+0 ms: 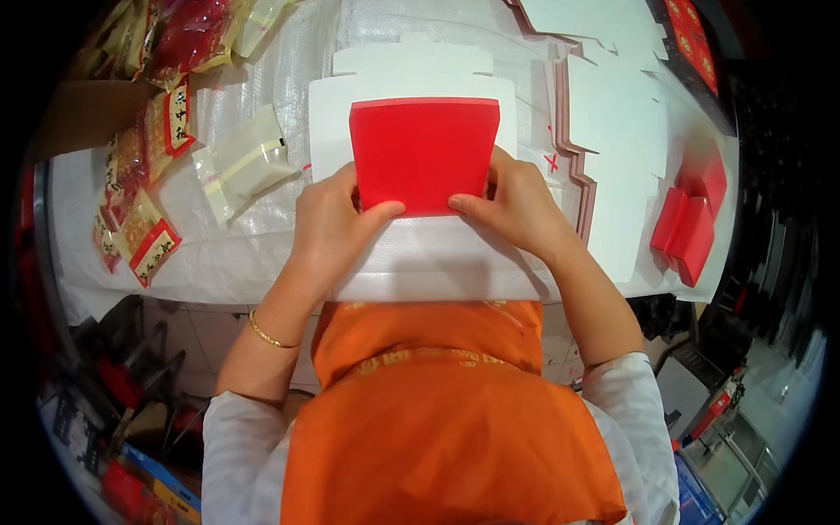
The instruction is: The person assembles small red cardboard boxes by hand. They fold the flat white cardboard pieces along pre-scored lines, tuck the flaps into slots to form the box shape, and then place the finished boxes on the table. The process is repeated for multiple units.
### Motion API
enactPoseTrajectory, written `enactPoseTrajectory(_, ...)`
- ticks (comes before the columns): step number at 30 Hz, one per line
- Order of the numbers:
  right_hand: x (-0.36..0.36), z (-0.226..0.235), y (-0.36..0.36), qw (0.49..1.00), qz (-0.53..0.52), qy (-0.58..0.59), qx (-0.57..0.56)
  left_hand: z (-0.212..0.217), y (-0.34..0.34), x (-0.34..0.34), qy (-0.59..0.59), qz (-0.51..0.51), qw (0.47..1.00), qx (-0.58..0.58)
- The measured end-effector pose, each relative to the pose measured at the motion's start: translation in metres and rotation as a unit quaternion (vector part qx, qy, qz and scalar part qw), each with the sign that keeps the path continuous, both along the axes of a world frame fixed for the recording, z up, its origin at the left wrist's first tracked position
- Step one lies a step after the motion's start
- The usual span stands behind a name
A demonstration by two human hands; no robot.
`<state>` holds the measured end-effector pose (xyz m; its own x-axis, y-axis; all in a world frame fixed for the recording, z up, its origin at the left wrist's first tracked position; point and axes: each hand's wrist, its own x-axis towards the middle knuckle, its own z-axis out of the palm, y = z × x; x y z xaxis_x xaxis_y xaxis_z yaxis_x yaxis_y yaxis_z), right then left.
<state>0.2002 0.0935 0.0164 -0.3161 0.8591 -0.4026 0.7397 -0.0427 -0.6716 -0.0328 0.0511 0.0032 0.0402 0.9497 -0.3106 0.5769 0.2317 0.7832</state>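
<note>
Between my two hands I hold a flat red box-like piece point(424, 157), tilted up above the table. My left hand point(339, 214) grips its lower left corner, thumb lying on the front face. At the lower right corner my right hand point(507, 201) grips it the same way, with its other fingers hidden behind. Under and behind the red piece lies a white flat cardboard blank point(411, 86) with cut flaps at its far end. The far side of the red piece is hidden.
Stacked white cardboard blanks point(621, 149) lie to the right, with small red boxes point(687, 232) beyond them. On the left are a pale sealed packet point(249, 164) and several red-and-gold food packets point(149, 241). A brown carton point(83, 118) stands at the far left.
</note>
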Motion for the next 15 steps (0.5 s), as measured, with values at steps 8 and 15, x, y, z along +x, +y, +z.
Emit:
enactPoseTrajectory(8, 0.001, -0.001, 0.006, 0.999, 0.007, 0.016, -0.047, -0.008, -0.013, 0.001, -0.014, 0.014, 0.998, 0.052)
enactPoseTrajectory(15, 0.027, -0.025, -0.048, 0.93, 0.163, 0.081, 0.32, 0.01, -0.058, -0.002, -0.034, -0.098, 0.884, 0.456)
